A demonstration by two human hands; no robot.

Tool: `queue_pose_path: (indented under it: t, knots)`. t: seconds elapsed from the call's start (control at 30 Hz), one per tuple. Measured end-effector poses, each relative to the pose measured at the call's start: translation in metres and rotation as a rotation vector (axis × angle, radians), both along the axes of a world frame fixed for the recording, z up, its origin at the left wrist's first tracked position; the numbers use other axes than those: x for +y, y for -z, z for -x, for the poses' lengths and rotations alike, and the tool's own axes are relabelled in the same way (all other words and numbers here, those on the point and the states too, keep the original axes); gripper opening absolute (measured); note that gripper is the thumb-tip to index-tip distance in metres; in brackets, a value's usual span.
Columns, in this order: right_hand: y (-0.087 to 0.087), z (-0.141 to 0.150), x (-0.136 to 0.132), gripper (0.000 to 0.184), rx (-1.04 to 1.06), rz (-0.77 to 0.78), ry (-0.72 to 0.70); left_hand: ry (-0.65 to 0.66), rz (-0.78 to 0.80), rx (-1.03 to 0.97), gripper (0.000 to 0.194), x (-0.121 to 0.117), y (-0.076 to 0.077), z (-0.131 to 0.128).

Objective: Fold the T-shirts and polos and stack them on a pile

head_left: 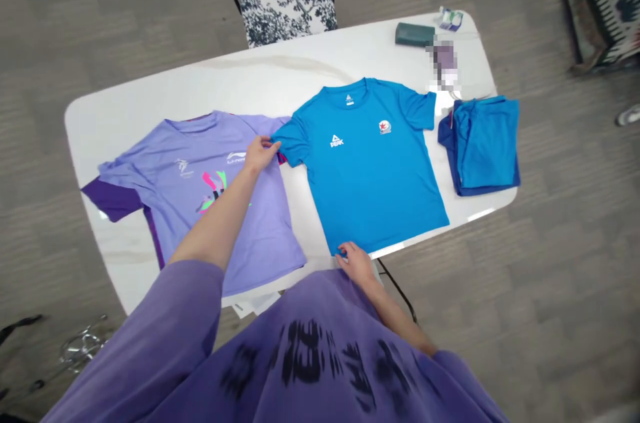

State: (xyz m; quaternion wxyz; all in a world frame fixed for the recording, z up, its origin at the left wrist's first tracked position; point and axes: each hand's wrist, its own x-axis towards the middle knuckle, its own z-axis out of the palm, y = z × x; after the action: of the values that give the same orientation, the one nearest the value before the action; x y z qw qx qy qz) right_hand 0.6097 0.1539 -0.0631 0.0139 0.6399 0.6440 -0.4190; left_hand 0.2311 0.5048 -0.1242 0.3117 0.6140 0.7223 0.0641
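Observation:
A blue T-shirt (373,176) lies spread face up on the white table, with a small white logo and a round badge on its chest. My left hand (262,153) reaches across and pinches the edge of its left-lying sleeve. Down at the shirt's lower left corner, my right hand (356,263) has its fingers curled closed on the hem. Beside it, a lavender T-shirt (175,143) with a colourful print lies flat, partly covered by my left forearm. Its sleeve end meets the blue sleeve near my left fingertips.
On the white table (280,76), folded blue clothes (487,143) are stacked at the right. A dark green case (415,34), a small packet (451,19) and a blurred-out item stand at the far right. A patterned chair (290,6) is behind the table; a woven-covered piece (605,9) is farther right.

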Motion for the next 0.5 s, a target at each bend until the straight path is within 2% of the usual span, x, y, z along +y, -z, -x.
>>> queue_pose_path:
  t: [0.1, 0.17, 0.27, 0.37, 0.43, 0.5]
  knots:
    - [0.014, 0.035, -0.017, 0.022, -0.079, 0.012, 0.085, -0.208, 0.091, -0.048, 0.081, 0.016, 0.019, 0.007]
    - [0.020, 0.051, -0.025, 0.028, -0.119, 0.023, 0.148, -0.237, 0.082, -0.019, 0.082, 0.023, 0.028, 0.009]
    - [0.024, 0.061, -0.033, 0.033, -0.163, 0.030, 0.244, -0.132, 0.092, 0.026, 0.067, 0.027, 0.035, 0.010]
    - [0.025, 0.059, -0.038, 0.035, -0.180, 0.028, 0.326, 0.008, 0.051, 0.080, 0.055, 0.027, 0.034, 0.012]
    - [0.025, 0.055, -0.041, 0.035, -0.177, 0.011, 0.353, 0.067, 0.010, 0.103, 0.059, 0.028, 0.031, 0.011]
    - [0.026, 0.052, -0.045, 0.034, -0.170, -0.016, 0.368, 0.092, -0.003, 0.053, 0.073, 0.028, 0.026, 0.007]
